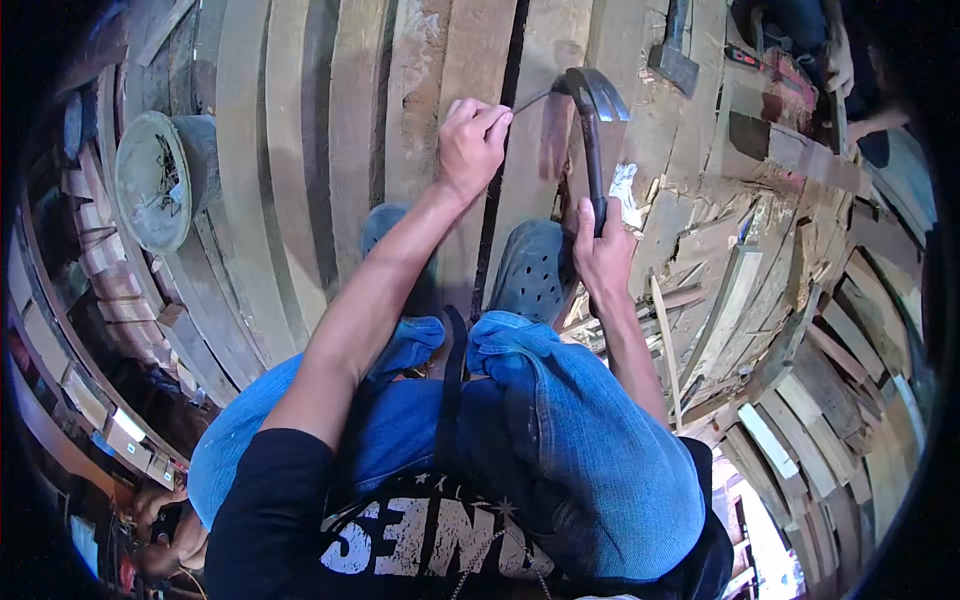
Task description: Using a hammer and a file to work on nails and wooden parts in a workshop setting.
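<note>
My left hand [470, 147] is closed, its thumb and fingers pinching a thin dark nail [530, 101] above the wooden planks. The nail's far end reaches the dark head of a claw hammer [592, 135]; whether they touch I cannot tell. Low on the hammer's handle, my right hand [604, 258] is wrapped around the grip. The hammer's head points away from me, and its shiny claw faces right. Both hands are held out in front of my knees, above and beyond my dark clogs [530, 270].
A grey bucket [205, 160] with several nails inside stands at the left. Another hammer [674, 68] lies at the far right. Beyond it, another person's hands [842, 70] show near a reddish object. Wood scraps [725, 300] and stacked boards [800, 430] fill the right side.
</note>
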Available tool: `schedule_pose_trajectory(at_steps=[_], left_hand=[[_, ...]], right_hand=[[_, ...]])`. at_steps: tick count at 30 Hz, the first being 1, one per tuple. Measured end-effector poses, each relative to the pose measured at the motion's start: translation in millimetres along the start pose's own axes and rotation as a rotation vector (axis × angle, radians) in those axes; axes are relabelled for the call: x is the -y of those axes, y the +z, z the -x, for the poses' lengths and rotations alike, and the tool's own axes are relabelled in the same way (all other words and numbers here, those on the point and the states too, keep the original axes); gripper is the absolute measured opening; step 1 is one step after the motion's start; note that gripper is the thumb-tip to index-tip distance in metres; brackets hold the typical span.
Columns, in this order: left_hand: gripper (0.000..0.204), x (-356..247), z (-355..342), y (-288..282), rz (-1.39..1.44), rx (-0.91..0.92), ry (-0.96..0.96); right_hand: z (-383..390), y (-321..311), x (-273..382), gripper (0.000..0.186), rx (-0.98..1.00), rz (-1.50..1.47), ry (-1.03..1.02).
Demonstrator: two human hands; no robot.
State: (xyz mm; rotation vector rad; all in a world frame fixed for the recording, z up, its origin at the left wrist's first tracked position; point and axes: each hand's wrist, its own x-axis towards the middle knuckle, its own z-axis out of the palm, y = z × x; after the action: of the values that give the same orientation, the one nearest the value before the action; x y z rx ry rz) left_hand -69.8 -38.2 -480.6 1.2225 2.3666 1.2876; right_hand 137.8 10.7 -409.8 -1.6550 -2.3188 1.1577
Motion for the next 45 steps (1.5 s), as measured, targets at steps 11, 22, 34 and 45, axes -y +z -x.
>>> schedule_pose_trajectory(at_steps=[11,22,34,45], left_hand=[[0.009,1.4,-1.2,-0.6,0.021,0.028,-0.025],[0.009,4.3,-4.1,-3.0,-0.005,0.072,-0.014],[0.009,0.8,-5.6,-3.6,0.004,0.078,-0.033],[0.008,0.5,-5.5,-2.7,0.020,0.067,-0.063]], right_hand=[[0.2,-2.5,5.9,0.029,-0.022,0.000,0.040],[-0.3,-0.3,4.7,0.032,-0.048,-0.048,-0.013],[-2.3,1.2,4.1,0.029,-0.035,0.030,-0.016],[-7.5,-1.9,8.2,0.031,-0.095,0.102,-0.097]])
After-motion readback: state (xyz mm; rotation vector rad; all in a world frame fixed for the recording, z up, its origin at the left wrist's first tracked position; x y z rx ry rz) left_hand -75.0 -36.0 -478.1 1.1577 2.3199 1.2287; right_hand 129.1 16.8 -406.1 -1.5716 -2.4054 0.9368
